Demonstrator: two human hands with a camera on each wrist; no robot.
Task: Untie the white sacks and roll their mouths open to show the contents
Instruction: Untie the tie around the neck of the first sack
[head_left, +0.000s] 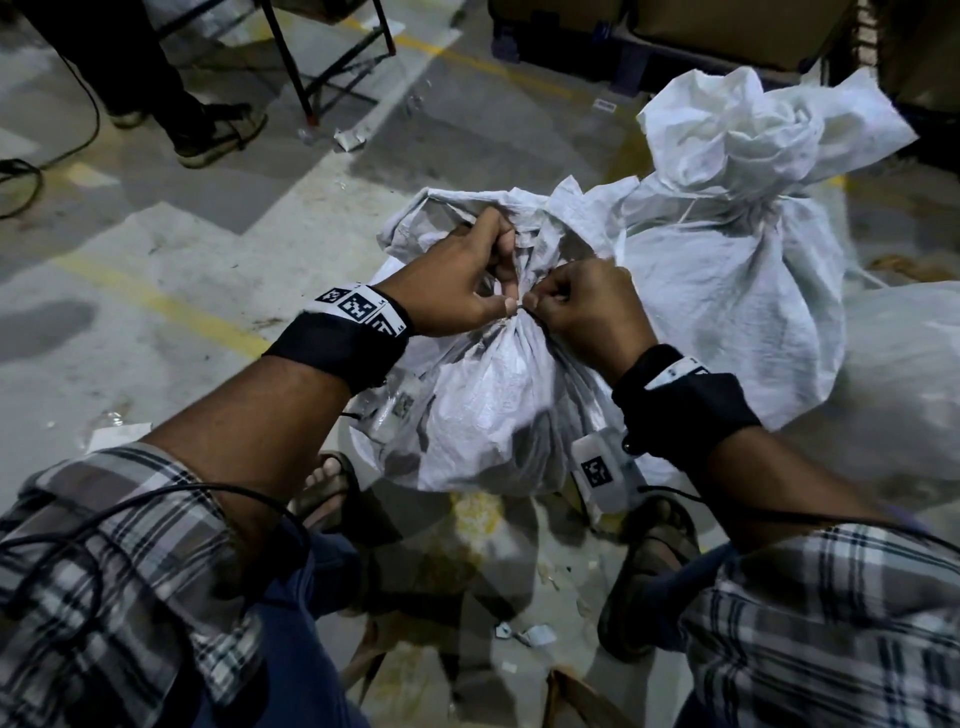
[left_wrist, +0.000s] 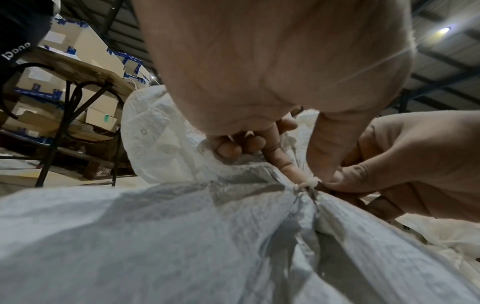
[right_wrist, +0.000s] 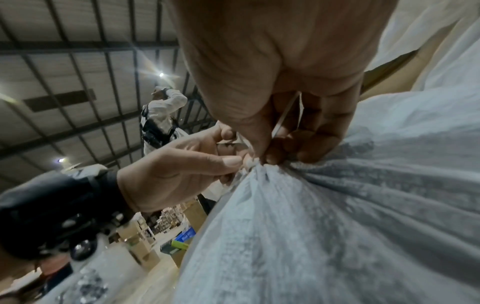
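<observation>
Loosening the knot (left_wrist: 309, 184) goes best with small picks at the string while the neck is kept steady. The left hand (head_left: 457, 283) has its fingers curled around the gathered neck of the near sack (head_left: 483, 410), which stands on the floor (head_left: 156, 249). The right hand (head_left: 587, 306) pinches the string at the knot. A second tied sack (head_left: 737, 291) stands just behind
</observation>
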